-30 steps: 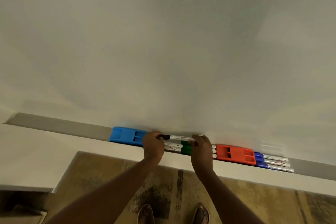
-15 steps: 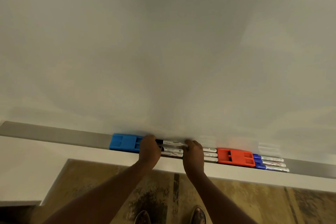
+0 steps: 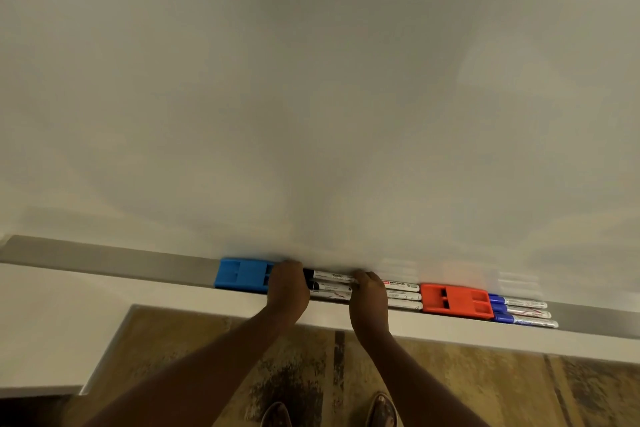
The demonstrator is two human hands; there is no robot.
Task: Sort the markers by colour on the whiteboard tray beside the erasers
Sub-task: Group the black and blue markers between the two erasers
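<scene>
A grey whiteboard tray runs along the bottom of the whiteboard. A blue eraser lies on it at the left and a red eraser to the right. Between them lie three black-capped markers in a row, end to end with three more markers, whose caps my right hand hides. My left hand curls over the black caps beside the blue eraser. My right hand curls over the black markers' other ends, fingertips on the rear one. Three blue markers lie right of the red eraser.
The whiteboard rises right behind the tray. A white ledge sticks out under the tray. Below it are a worn brown floor and my shoes. The tray's left stretch holds nothing.
The rear black marker has gone down into line with the other two. My right hand has slid left, covering the green caps that showed a second ago. Both hands are closer together.
</scene>
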